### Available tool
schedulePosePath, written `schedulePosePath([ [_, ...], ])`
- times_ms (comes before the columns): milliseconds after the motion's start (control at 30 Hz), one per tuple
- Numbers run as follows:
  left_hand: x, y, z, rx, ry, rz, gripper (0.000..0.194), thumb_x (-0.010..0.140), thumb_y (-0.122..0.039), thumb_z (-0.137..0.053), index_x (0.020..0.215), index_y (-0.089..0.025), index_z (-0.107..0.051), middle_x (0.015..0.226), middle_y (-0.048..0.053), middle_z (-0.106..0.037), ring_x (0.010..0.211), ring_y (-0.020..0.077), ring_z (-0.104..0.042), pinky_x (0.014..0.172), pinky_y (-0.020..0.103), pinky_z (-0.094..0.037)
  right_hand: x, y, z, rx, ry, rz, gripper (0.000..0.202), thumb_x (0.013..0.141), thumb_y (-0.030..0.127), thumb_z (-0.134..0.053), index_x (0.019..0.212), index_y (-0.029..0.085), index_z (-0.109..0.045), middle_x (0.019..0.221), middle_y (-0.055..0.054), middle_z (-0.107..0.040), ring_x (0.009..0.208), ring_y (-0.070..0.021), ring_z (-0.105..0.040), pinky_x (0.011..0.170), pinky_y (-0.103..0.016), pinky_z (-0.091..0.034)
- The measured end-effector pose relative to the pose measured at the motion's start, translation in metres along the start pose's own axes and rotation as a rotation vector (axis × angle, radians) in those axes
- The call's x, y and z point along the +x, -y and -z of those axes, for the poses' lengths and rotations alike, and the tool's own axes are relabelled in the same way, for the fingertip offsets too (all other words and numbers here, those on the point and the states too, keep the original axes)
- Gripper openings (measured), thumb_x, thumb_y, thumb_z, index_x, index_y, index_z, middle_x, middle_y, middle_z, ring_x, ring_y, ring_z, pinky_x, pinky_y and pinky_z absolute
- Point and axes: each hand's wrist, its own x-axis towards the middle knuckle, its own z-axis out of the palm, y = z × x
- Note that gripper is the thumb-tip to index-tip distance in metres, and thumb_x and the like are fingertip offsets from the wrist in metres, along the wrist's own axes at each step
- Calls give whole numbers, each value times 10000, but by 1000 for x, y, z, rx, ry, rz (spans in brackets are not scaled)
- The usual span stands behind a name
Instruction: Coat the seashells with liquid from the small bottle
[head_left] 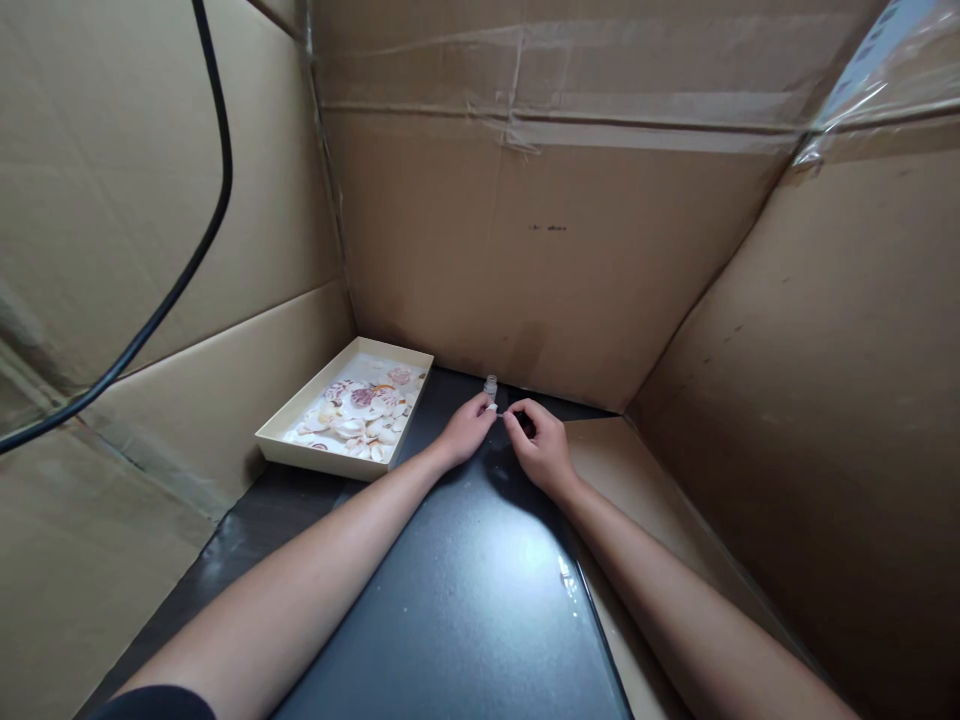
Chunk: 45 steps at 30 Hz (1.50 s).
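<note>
My left hand is closed, its thumb and fingers pinching a small white piece, which could be a shell but is too small to tell. Facing it, my right hand is closed too. Between its thumb and forefinger is a thin, pale thing whose tip meets or nearly meets the white piece; its kind cannot be made out. Just behind the left fingertips stands a small clear bottle, its lower part hidden by the hand. Both hands are over the far part of the dark tabletop.
On the left, a shallow cream tray holds many seashells. Cardboard walls enclose the left, back and right. A flat cardboard sheet lies under my right forearm. A black cable hangs at upper left.
</note>
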Motion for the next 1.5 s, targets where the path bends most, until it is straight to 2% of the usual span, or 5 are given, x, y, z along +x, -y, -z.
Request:
schedulePosePath([
  [400, -1, 1, -1, -13, 11, 8, 135, 792, -182, -447, 664, -181, -407, 573, -56, -366, 571, 101, -336, 589, 230, -277, 0, -1, 0, -71, -15, -15, 201, 892, 331, -458, 814, 201, -590, 773, -20, -597, 660, -143, -525, 617, -249, -388],
  [633, 1, 2, -1, -10, 3, -9, 110, 782, -147, -453, 679, -172, -421, 624, -52, -377, 606, 98, -351, 597, 224, -284, 2, -3, 2, -6, -47, -29, 203, 917, 316, -432, 854, 194, -581, 816, -20, -604, 748, -152, -546, 684, -252, -391],
  [1000, -1, 1, -1, -43, 19, 18, 115, 797, -169, -440, 690, -181, -402, 580, -62, -358, 561, 94, -323, 587, 224, -274, 1, -3, 2, -27, -58, -40, 203, 915, 322, -433, 845, 199, -579, 808, -19, -598, 730, -153, -542, 657, -251, -390],
  [1100, 0, 1, -1, -43, 16, 7, 104, 791, -164, -447, 694, -177, -414, 593, -58, -369, 574, 95, -332, 590, 223, -278, 1, -3, 1, 13, -35, -5, 203, 921, 323, -427, 857, 199, -576, 820, -20, -596, 734, -148, -543, 652, -244, -394],
  [1500, 0, 1, 0, -13, 7, -26, 112, 784, -154, -448, 684, -174, -401, 637, -48, -362, 616, 96, -340, 601, 219, -285, 1, -5, 1, -37, -29, -25, 203, 914, 324, -431, 860, 200, -583, 824, -28, -595, 728, -152, -541, 661, -255, -401],
])
